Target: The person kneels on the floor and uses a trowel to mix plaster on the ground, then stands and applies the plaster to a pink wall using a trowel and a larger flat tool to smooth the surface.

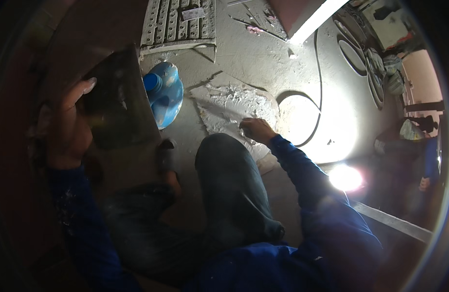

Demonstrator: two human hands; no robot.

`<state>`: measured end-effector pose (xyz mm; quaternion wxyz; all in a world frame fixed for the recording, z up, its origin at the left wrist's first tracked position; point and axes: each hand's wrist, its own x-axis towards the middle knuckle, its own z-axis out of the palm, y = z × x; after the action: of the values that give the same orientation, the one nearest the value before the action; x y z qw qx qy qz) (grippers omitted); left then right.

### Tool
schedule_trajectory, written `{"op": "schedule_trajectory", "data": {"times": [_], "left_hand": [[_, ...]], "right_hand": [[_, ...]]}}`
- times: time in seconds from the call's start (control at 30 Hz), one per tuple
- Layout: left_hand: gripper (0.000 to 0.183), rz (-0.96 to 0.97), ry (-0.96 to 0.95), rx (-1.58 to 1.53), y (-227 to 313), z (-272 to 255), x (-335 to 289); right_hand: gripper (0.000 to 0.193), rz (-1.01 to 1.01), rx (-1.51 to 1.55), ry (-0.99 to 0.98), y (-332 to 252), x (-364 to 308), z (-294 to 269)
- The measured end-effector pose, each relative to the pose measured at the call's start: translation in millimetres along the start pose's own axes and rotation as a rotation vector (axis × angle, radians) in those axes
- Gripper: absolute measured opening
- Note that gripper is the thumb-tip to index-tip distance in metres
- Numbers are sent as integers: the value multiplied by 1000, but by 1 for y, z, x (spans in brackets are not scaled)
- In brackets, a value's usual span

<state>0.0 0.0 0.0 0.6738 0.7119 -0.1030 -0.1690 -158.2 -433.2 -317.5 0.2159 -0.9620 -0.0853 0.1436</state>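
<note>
My left hand (73, 126) is raised at the left, its thumb stretched up beside a dark patch (112, 104) on a brownish upright surface (147, 104). The other fingers are dim; the hand looks spread. My right hand (258, 130) is closed, reaching over a flat sheet (202, 91) smeared with wet white paste (244, 100). A pale, blade-like strip runs left from its fingers, but the tool's kind is unclear. Just beyond my bent knee (229, 160) the sheet lies on the floor. Part of a blue plastic jug (167, 95) shows past the upright surface's edge.
A perforated metal platform (178, 29) stands at the far side with a small card on it. A dark cable (319, 73) curves across the floor towards a bright lamp (346, 177). Hoops or coils (353, 56) and bags lie far right; another person's hand (424, 183) shows there.
</note>
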Motion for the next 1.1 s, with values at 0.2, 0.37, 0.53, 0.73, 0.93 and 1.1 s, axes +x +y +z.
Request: {"op": "schedule_trajectory", "data": {"times": [0.2, 0.37, 0.53, 0.73, 0.93, 1.1], "left_hand": [[30, -151, 45, -195, 0, 2, 6], [28, -13, -93, -88, 1, 31, 9], [28, -2, -92, -221, -26, 64, 38], [24, -585, -283, -676, -102, 90, 105], [35, -643, -74, -1063, -263, 192, 64], [34, -1001, -28, -1148, -353, 249, -14]], "right_hand": [[20, 140, 150, 334, 44, -29, -25], [20, 69, 126, 252, 25, -46, 3], [15, -92, 325, 425, 31, -73, -13], [19, 365, 394, 437, 30, -94, -27], [34, 485, -24, -35, 17, -115, -43], [46, 488, 102, -215, 23, -125, -34]]}}
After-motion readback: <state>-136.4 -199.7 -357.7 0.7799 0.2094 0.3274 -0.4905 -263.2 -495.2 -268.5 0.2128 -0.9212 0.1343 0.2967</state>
